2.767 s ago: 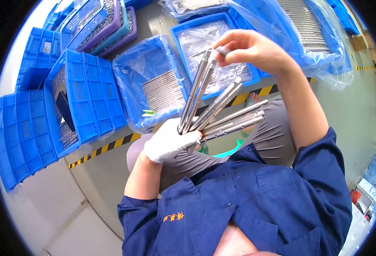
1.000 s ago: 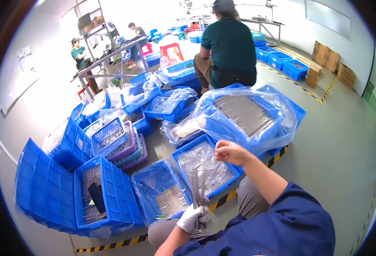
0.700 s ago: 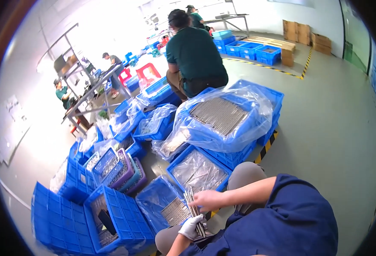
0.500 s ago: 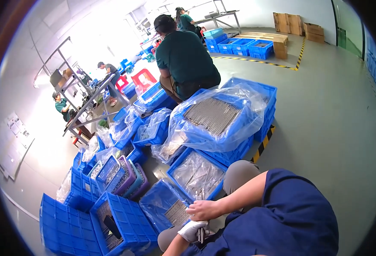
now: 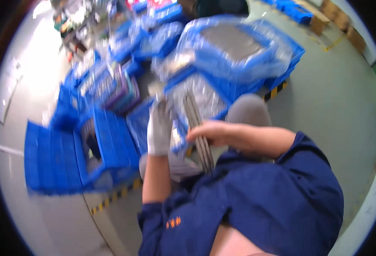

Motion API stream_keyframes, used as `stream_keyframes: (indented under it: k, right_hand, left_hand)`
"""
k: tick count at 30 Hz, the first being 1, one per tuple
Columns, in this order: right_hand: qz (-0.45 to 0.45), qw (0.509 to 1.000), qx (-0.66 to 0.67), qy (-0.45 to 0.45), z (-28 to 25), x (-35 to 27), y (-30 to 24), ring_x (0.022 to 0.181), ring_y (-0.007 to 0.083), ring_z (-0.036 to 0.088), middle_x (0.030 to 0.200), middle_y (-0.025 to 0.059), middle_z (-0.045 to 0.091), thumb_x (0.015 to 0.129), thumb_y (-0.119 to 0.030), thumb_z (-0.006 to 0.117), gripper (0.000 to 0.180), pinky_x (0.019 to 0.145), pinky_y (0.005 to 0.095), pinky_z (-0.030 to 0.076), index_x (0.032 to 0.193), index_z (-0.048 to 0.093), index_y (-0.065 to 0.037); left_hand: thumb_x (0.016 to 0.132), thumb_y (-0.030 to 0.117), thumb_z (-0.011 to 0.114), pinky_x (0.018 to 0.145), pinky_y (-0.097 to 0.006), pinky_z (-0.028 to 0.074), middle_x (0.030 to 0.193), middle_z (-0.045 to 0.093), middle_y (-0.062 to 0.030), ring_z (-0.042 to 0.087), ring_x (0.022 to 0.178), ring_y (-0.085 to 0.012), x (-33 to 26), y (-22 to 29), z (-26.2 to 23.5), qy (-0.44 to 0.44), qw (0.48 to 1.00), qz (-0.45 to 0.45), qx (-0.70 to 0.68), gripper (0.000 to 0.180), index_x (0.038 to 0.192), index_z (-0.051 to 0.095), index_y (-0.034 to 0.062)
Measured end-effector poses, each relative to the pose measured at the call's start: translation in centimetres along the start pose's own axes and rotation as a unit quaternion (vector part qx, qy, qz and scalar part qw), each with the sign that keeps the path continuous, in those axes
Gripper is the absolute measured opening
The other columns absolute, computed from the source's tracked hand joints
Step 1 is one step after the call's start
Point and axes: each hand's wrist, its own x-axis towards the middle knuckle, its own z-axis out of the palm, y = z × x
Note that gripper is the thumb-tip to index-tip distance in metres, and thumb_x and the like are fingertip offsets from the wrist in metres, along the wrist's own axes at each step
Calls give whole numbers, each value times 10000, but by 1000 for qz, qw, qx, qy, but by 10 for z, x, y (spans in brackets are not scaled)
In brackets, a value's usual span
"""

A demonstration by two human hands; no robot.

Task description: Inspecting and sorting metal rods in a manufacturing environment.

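Observation:
My bare right hand [image 5: 211,132] is closed around a small bundle of long, narrow grey metal strips [image 5: 199,141]. They stand tilted in front of my body. Beside them on the left, my left hand [image 5: 158,134] wears a white glove and points upward, apart from the bundle. Its fingers look stretched out, though the tips are blurred. Just beyond my hands sits a blue crate [image 5: 228,104] lined with clear plastic film [image 5: 198,91].
Stacked blue crates at the back hold a film-wrapped load of grey strips [image 5: 233,40]. At left are an open blue lidded crate [image 5: 51,158] and purple bins [image 5: 122,91]. Yellow-black tape [image 5: 115,199] marks the floor. A person's dark clothing [image 5: 222,7] shows at the top edge.
The view has tilted down and blurred. My hands were together low over the crates; now they are raised and apart, with the metal strips upright in my right hand.

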Motion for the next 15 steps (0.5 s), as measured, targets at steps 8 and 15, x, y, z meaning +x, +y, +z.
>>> stream_keyframes:
  k: [8, 15]
  right_hand:
    - [145, 988, -1, -54, 5, 7, 58, 639, 99, 500, 724, 10, 530, 693, -179, 685, 230, 550, 255, 411, 837, 549, -61]
    - [159, 987, 3, -35, -9, 21, 59, 748, 99, 533, 826, 18, 562, 730, -307, 671, 324, 629, 243, 431, 902, 567, -54]
  left_hand:
    - [875, 417, 382, 807, -391, 444, 876, 609, -168, 591, 825, -287, -11, -27, -39, 34, 938, -19, 345, 496, 851, 584, -35]
    - [881, 401, 389, 738, -328, 463, 802, 614, -125, 591, 736, -222, -32, -38, -64, 81, 895, -90, 429, 467, 803, 590, -13]
